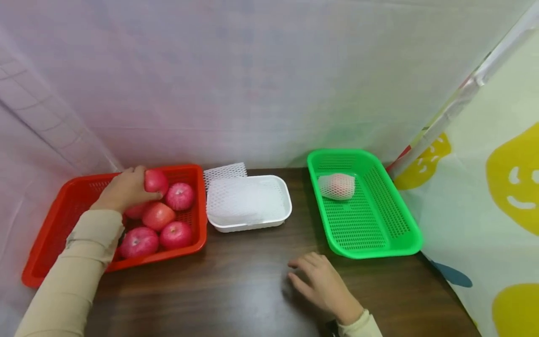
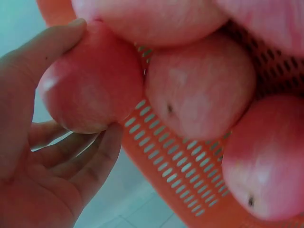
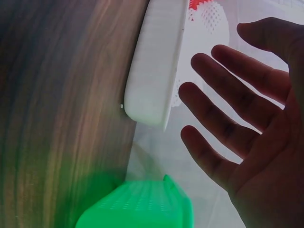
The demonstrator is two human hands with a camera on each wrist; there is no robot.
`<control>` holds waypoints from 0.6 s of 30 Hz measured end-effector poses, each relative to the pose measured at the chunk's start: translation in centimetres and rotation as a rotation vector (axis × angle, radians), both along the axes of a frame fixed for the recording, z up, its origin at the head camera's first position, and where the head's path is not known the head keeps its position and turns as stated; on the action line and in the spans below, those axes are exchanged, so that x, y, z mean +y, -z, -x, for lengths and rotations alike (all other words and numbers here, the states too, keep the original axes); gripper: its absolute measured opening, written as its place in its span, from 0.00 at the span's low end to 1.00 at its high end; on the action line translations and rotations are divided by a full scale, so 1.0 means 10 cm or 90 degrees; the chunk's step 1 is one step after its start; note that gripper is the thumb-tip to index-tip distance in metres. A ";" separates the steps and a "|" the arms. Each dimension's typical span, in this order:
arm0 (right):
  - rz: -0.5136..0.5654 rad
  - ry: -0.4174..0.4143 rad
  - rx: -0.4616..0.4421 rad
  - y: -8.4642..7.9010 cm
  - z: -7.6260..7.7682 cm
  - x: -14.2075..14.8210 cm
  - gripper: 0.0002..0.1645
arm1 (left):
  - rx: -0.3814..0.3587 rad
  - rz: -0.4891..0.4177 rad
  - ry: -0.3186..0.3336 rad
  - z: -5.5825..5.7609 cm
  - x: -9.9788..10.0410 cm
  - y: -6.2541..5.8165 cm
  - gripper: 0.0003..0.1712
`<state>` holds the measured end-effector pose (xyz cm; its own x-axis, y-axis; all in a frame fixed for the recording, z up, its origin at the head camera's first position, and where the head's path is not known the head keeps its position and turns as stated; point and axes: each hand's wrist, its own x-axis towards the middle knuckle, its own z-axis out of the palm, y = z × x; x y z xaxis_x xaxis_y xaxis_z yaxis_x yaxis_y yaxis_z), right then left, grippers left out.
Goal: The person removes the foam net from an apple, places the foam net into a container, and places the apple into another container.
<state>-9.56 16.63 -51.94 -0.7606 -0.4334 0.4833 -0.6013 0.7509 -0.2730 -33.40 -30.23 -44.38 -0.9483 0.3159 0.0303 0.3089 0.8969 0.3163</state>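
Note:
My left hand [image 1: 128, 187] grips an apple [image 1: 156, 181] at the back of the red basket [image 1: 202, 206]. In the left wrist view, thumb and fingers wrap round that same apple [image 2: 92, 80], which sits close beside other apples [image 2: 199, 85]. Several more apples [image 1: 158, 216] lie in the basket's right part. My right hand [image 1: 322, 285] is held over the front of the table, in front of the green basket [image 1: 404, 234]. Its fingers [image 3: 223, 123] are spread and relaxed in the right wrist view, with nothing in them.
A white tray [image 1: 248, 228] stands between the baskets, with white foam net sleeves [image 1: 231, 201] on it and sticking out behind. One apple in a foam net [image 1: 338, 186] lies in the green basket. White sheeting [image 1: 252, 84] hangs close behind; a patterned curtain [image 1: 476, 201] borders the right.

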 end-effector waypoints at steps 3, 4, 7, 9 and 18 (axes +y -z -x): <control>0.003 -0.006 -0.005 0.01 0.00 -0.02 0.11 | 0.000 0.001 0.002 0.00 0.00 0.03 0.42; 0.003 -0.009 -0.008 0.02 0.00 -0.03 0.11 | -0.001 0.002 0.000 0.00 0.02 0.02 0.43; 0.007 -0.017 -0.012 0.01 0.00 -0.05 0.11 | -0.009 0.022 -0.016 -0.06 0.05 -0.03 0.45; 0.009 -0.020 -0.013 0.00 0.00 -0.05 0.11 | -0.002 0.037 -0.029 -0.14 0.08 -0.07 0.45; 0.012 -0.028 -0.001 0.00 -0.03 -0.05 0.11 | 0.157 0.002 0.003 -1.13 0.52 -0.27 0.30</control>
